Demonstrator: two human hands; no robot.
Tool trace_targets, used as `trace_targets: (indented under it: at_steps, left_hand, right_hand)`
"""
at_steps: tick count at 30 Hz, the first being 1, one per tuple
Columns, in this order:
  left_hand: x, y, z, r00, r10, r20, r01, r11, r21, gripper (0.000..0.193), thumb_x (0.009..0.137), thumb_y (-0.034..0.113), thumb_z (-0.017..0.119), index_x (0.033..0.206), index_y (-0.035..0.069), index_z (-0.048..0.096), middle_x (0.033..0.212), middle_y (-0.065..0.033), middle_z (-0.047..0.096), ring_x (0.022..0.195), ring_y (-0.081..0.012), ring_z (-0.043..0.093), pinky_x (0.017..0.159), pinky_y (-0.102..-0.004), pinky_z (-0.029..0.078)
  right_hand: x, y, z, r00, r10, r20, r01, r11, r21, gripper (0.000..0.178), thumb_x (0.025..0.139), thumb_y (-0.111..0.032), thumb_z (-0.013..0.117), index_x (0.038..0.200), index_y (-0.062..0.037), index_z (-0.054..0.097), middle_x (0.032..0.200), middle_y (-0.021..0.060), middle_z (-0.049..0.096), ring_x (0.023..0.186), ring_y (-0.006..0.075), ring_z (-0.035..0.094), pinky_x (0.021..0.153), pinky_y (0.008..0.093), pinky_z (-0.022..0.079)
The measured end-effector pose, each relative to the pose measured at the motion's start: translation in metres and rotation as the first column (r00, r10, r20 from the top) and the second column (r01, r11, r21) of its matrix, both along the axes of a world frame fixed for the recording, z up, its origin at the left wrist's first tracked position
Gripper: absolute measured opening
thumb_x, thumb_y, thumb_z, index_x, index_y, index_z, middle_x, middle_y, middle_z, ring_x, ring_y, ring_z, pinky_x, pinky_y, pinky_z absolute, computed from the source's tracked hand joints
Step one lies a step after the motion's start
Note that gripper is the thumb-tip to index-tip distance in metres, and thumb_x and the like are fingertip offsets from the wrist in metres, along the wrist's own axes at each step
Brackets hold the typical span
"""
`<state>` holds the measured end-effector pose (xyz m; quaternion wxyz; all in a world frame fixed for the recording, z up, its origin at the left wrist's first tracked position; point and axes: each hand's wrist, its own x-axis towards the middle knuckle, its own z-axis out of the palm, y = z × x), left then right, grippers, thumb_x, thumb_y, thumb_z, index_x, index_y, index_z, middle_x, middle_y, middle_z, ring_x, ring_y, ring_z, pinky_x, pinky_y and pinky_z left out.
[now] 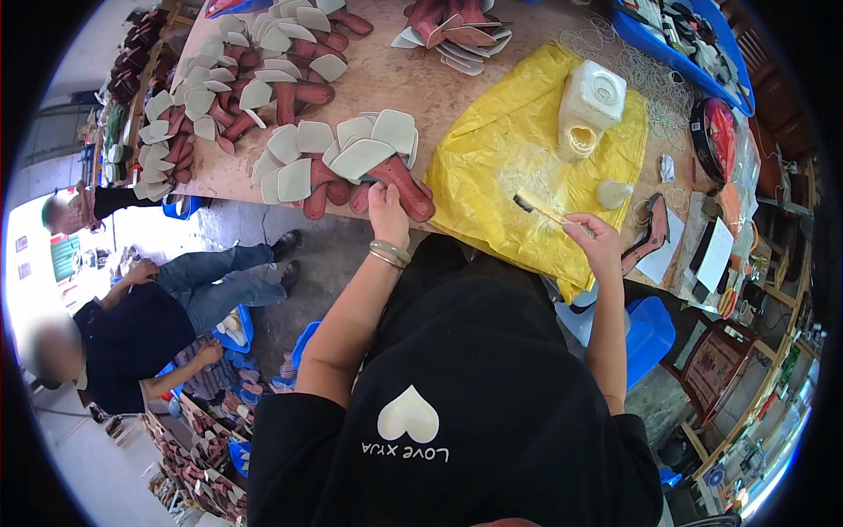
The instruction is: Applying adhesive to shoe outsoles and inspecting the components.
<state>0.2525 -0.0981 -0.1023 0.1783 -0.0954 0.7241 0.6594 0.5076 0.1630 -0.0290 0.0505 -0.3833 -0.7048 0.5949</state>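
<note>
My right hand (593, 239) is closed round the handle of a small brush (546, 209), pale-handled with a dark tip, held above a yellow plastic sheet (492, 132). At the table's near edge, my left hand (387, 213) is closed on a red insole (402, 183) with a pale grey flap at its far end. Beside that hand lies a cluster of similar insoles (320, 186), their flaps overlapping. Ahead of the brush, a whitish plastic container (593, 97) with a round opening rests on the sheet. A small translucent bottle (614, 193) stands right of the brush.
More red pieces with grey flaps (294, 70) fill the table's far left. A blue tray (694, 53) and tangled white cord (615, 44) lie far right. A red shoe-shaped piece (648, 230) lies near white paper (665, 250). At left, another person (132, 338) sits.
</note>
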Motion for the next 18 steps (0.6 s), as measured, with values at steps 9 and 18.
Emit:
trace_targets:
  at_steps: [9, 18]
  left_hand:
    - [-0.012, -0.012, -0.029, 0.988, -0.023, -0.156, -0.018, 0.968, -0.252, 0.017, 0.093, 0.009, 0.055, 0.103, -0.004, 0.057, 0.094, -0.0059, 0.059, 0.077, -0.0126, 0.053, 0.071, -0.0263, 0.045]
    - [-0.004, -0.033, -0.015, 0.957, 0.201, 0.21, -0.246, 0.944, 0.218, 0.02, 0.094, 0.013, 0.055, 0.11, 0.005, 0.046, 0.094, -0.0036, 0.055, 0.085, -0.0143, 0.055, 0.075, -0.0322, 0.05]
  right_hand:
    - [-0.003, -0.002, 0.001, 0.999, -0.028, -0.032, 0.028, 1.0, 0.012, 0.02, 0.082, -0.016, 0.072, 0.096, -0.0022, 0.069, 0.083, -0.0025, 0.065, 0.076, 0.0032, 0.056, 0.069, 0.0183, 0.044]
    - [-0.014, -0.004, -0.006, 1.0, 0.015, -0.004, -0.015, 1.0, -0.016, 0.02, 0.082, -0.015, 0.072, 0.096, -0.0017, 0.069, 0.082, -0.0025, 0.065, 0.074, 0.0036, 0.056, 0.068, 0.0185, 0.044]
